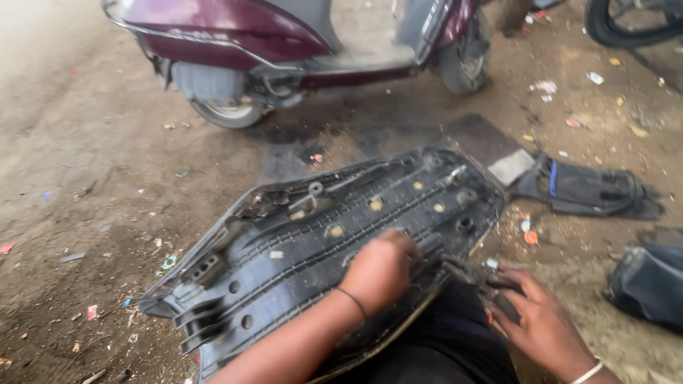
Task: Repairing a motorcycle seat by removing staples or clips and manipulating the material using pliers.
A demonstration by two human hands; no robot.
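An upturned scooter seat [299,249] lies in front of me, its black ribbed plastic base facing up and its near edge against my lap. My left hand [380,270], a thin black band on its wrist, is closed and presses on the near edge of the seat base. My right hand [541,323], with a white bangle, grips a dark tool [473,276] that looks like pliers. The tool's tip sits at the seat's edge, just right of my left hand. What the tip bites on is blurred.
A maroon scooter [284,35] stands on the dirt at the back. A black plastic panel [587,190] lies to the right, beyond a flat dark board [487,142]. A dark bundle [651,281] sits at far right and a tyre [626,25] at top right. Litter dots the ground.
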